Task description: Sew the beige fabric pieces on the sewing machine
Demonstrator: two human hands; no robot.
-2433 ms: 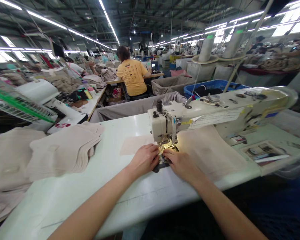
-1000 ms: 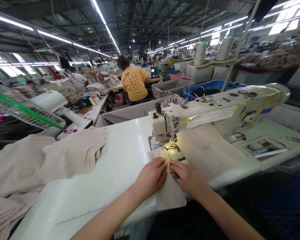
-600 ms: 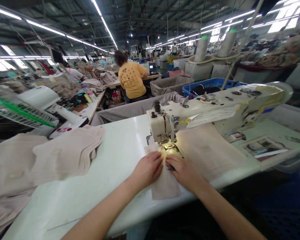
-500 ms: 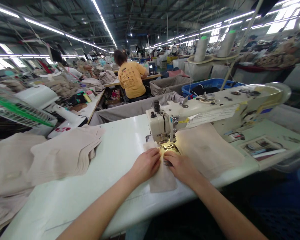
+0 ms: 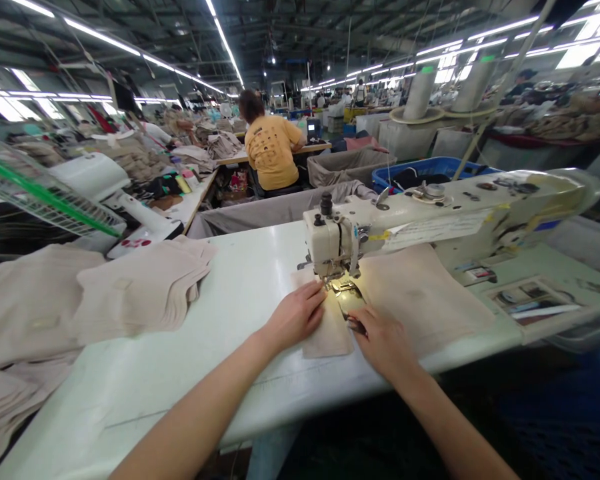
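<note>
My left hand lies flat on a strip of beige fabric, its fingertips close to the presser foot of the sewing machine. The strip's far end is under the machine head. To the right, my right hand is closed around a small dark metal tool, which looks like thread snips and is mostly covered by the fingers. It is beside the lit metal needle plate, apart from the strip. A larger beige fabric panel lies under the machine arm.
Stacked beige fabric pieces lie on the table's left side, with a white fan behind. A tray of small tools is at right. Beyond the table stand a blue crate and a person in a yellow shirt.
My right hand has moved right and away from the fabric strip, with the tool still in it. The strip's near end has moved toward the machine. The whole view has shifted slightly.
</note>
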